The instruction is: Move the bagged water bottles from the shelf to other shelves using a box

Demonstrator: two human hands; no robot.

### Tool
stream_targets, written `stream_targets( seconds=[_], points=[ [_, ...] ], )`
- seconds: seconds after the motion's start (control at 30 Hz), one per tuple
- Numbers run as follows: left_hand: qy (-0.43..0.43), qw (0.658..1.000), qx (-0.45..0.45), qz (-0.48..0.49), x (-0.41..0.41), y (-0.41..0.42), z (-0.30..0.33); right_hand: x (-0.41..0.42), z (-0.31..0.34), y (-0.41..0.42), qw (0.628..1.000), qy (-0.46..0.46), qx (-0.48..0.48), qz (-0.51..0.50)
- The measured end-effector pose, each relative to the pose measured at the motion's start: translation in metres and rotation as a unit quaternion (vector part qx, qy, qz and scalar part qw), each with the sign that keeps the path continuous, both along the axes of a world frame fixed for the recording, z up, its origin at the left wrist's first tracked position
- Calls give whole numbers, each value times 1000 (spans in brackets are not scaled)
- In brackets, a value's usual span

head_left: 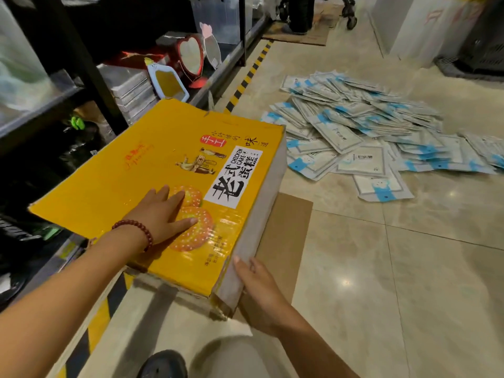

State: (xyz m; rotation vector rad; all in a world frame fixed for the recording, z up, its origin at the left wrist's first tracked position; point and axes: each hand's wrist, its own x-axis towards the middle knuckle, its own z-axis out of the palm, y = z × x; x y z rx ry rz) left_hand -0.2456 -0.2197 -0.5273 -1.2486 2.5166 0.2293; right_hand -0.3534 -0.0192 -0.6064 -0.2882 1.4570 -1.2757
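A big yellow cardboard box (152, 170) printed "CHICKEN CAKE" lies tilted on the floor against the black shelf unit (81, 64), broad printed side up. My left hand (163, 214), with a red bead bracelet at the wrist, presses flat on that side with straight fingers. My right hand (261, 293) holds the box's near right edge, thumb up along its grey side and fingers hidden underneath. No bagged water bottles are plainly visible; dark bagged goods (68, 154) sit in the low shelf, too dim to identify.
A heap of white-and-blue flat packets (362, 132) covers the floor to the right. A brown cardboard flap (286, 236) lies under the box. Mirrors (191, 55) and stacked trays (131, 88) fill the shelf. Yellow-black tape (245, 80) runs along the shelf base. My shoe (163, 364) is below.
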Motion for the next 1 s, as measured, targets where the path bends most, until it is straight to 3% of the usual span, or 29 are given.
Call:
stream_targets(
  seconds=[0.17, 0.3, 0.43, 0.53, 0.6, 0.7, 0.77, 0.87, 1.0],
  points=[
    [31, 999, -16, 5, 6, 5, -10, -7, -14, -5, 991, -131, -10, -20],
    [43, 999, -28, 5, 2, 4, -11, -20, -19, 4, 992, -110, -26, -53],
    [54, 998, -40, 15, -7, 7, -9, -28, -18, 18, 992, 34, 20, -120],
    [54, 998, -39, 21, -13, 10, -7, -35, -5, 36, 961, 190, 48, -193],
    [42, 998, -33, 21, -14, 9, -5, -40, 10, 47, 935, 232, 5, -269],
    [34, 999, -22, 14, -13, 5, -1, -43, 43, 52, 910, 206, -132, -333],
    [36, 999, -18, 1, -11, 1, 2, -44, 57, 47, 908, 182, -231, -298],
    [69, 997, -19, -17, -7, -2, 11, -35, 74, 31, 920, 173, -311, -166],
    [258, 962, -71, 53, 3, -9, 35, -17, 85, 1, 902, 344, -260, 38]
  ],
)
